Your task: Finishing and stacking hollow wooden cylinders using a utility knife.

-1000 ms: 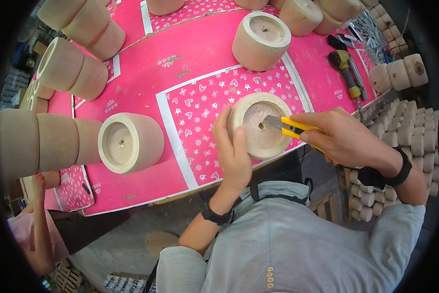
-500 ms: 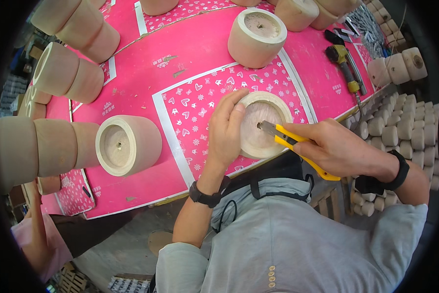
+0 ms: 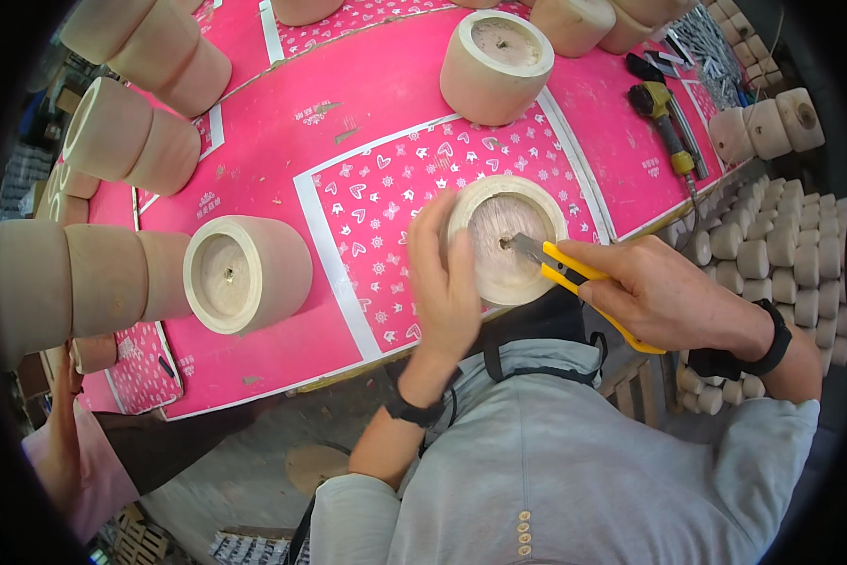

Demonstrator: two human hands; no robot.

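Observation:
A round wooden block point(image 3: 491, 288) with a recessed top and a small hole in its middle stands at the table's near edge. My right hand point(image 3: 645, 282) grips a yellow utility knife point(image 3: 563, 266), its blade tip at that central hole. Beside the block's left rim, my left hand point(image 3: 445, 282) has its fingers extended and thumb apart, slightly blurred; whether it touches the wood I cannot tell. A similar hollowed block point(image 3: 277, 273) lies tilted to the left, and another block point(image 3: 489, 87) stands beyond the one under the knife.
Stacked wooden blocks point(image 3: 108, 282) line the left side. A yellow-black power driver point(image 3: 663, 122) lies at right, near a pile of metal pieces point(image 3: 710, 56). Many blocks point(image 3: 781, 245) are heaped beyond the right edge of the pink table point(image 3: 254, 377). Another person's arm point(image 3: 65, 414) is at far left.
My left hand has shifted right and down along the block's left side, turning its fingers more upright. My right hand and the knife have moved slightly right.

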